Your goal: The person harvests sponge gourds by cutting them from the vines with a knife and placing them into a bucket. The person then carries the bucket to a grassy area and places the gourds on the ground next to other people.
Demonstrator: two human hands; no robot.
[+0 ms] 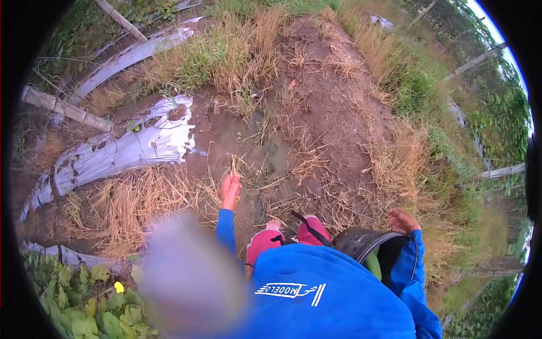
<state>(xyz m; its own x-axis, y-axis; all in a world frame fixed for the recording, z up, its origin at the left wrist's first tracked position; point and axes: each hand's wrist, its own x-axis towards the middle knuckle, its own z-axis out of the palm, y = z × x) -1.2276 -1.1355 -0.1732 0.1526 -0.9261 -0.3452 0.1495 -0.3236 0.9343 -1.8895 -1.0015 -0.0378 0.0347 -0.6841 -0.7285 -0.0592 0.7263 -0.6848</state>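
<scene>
Blurred pale blob (pixel 195 277) short of my left fingers (pixel 229 185); they clamp a slim tool (pixel 232 167). Right fingers (pixel 397 218) beside bucket (pixel 360 243), can't tell grip.

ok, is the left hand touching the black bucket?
Apart: the head view shows the left hand out over the ground, with the pink trouser legs between it and the black bucket.

Bucket (pixel 351 244) at lower right of centre looks like dark plastic, scuffed with a dull sheen. Blue top (pixel 339 282) is matt cloth with a flat white print (pixel 288 290); pink trousers (pixel 314 230) look like cloth too. Sheeting (pixel 130 147) on the left is thin plastic film, pretty glossy, wrinkly. Post (pixel 70 109) at upper left: rough, weathered wood. Mud's (pixel 333 107) kinda lumpy.
</scene>
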